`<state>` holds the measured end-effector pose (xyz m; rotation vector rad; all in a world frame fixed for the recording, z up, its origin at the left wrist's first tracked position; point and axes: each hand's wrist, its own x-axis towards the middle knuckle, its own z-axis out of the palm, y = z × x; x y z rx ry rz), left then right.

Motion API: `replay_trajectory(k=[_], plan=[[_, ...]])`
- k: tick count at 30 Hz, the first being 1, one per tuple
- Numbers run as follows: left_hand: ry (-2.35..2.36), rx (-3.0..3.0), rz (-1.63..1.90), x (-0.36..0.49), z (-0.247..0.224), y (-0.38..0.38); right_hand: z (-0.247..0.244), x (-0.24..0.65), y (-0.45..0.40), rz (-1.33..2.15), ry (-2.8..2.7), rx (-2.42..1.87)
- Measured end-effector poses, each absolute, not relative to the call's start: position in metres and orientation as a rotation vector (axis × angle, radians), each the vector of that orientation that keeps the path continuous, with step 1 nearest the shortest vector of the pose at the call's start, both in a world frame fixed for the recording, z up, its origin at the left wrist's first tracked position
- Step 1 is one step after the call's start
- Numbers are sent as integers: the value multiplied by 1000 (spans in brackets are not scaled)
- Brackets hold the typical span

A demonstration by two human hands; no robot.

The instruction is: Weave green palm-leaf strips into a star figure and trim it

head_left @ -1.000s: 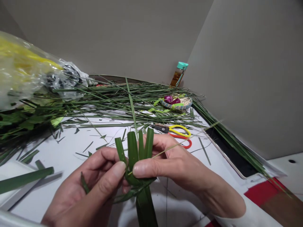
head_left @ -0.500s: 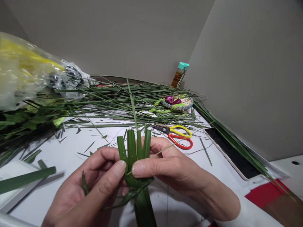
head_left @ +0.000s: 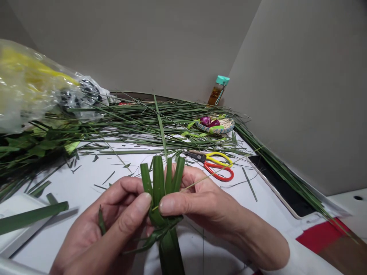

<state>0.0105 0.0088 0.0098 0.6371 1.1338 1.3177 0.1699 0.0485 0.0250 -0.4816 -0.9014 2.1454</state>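
Note:
Between my two hands is a piece of woven green leaf strips (head_left: pixel 158 177), with several flat ends pointing up and a wide blade hanging below. My left hand (head_left: pixel 114 225) pinches its left side between thumb and fingers; a narrow leaf end pokes out by the palm. My right hand (head_left: pixel 197 198) grips the right side, its thumb pressed on the front near the crossing of the strips. A thin pale stem (head_left: pixel 206 177) runs from under the right thumb up to the right. The fingers behind the weave are mostly hidden.
Scissors (head_left: pixel 215 162) with yellow and red handles lie beyond my right hand. A phone (head_left: pixel 282 187) rests at right. Long grass blades (head_left: pixel 137 116) cover the back, with a small woven tray (head_left: pixel 226 126) and a bottle (head_left: pixel 218 91). Plastic bags (head_left: pixel 31 88) stand at left.
The woven leaf piece has tilted slightly, its lower blade swinging a little to the left. Both hands keep their hold in nearly the same place.

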Motion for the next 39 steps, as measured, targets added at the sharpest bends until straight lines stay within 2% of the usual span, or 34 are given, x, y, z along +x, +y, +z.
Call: replay_trajectory(k=[8, 21, 26, 39], plan=[[1161, 604, 1301, 13, 20, 6, 21, 169, 49, 2170, -911, -501], [1297, 810, 1583, 26, 37, 9, 22, 166, 41, 2062, -972, -480], [1237, 760, 1438, 19, 25, 10, 25, 167, 42, 2058, -916, -525], [1308, 813, 1416, 5, 14, 9, 30, 173, 43, 1997, -920, -578]])
